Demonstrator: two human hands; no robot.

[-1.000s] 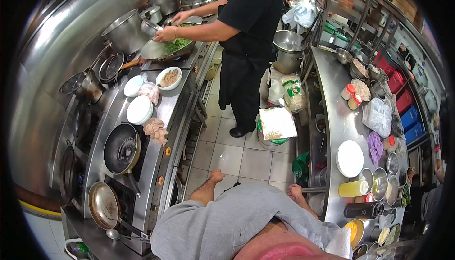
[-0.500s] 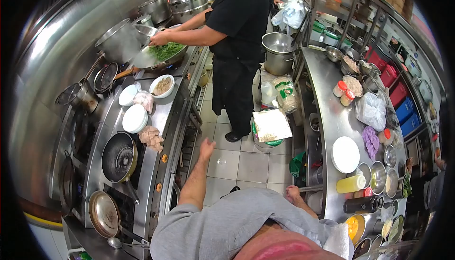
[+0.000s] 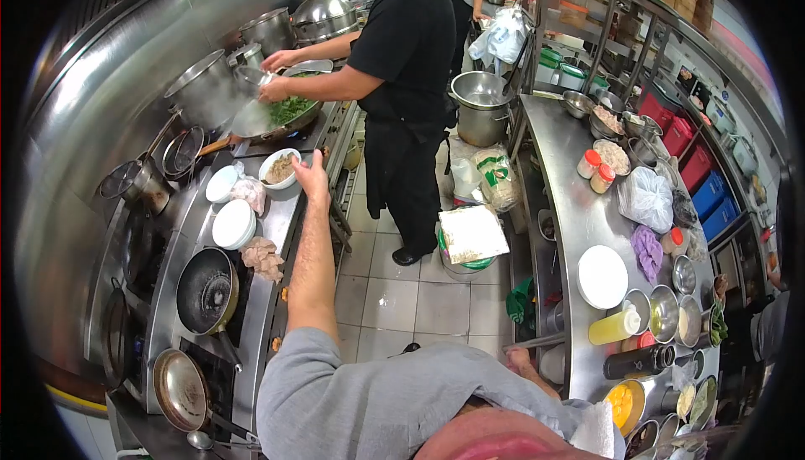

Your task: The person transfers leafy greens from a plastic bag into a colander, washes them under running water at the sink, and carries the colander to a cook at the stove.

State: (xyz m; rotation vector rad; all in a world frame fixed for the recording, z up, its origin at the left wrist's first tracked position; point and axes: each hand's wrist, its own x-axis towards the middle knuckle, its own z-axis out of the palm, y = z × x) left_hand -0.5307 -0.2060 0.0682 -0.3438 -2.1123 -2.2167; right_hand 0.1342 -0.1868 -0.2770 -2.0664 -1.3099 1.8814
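My left hand [image 3: 311, 177] reaches forward over the stove's edge to a white bowl [image 3: 279, 170] of brownish food. Its thumb and fingers are spread at the bowl's right rim; whether they touch it I cannot tell. Beside that bowl are a smaller white dish [image 3: 222, 184], a plastic bag of pale food [image 3: 248, 194] and a stack of white bowls [image 3: 234, 224]. Low by the right counter hangs my right hand [image 3: 519, 360], near a metal bar [image 3: 537, 341]. Its fingers are mostly hidden.
A co-worker in black [image 3: 402, 83] stands ahead at a steaming wok [image 3: 289, 129] of greens. Two pans, one a black wok [image 3: 207, 291], line the left stove. A lidded bucket [image 3: 473, 233] stands on the floor. Bowls and bottles crowd the right counter [image 3: 553, 166].
My left hand has moved forward and left, from above the floor to the bowl of brownish food. The co-worker's hands have moved apart at the wok. My right hand is slightly lower in view.
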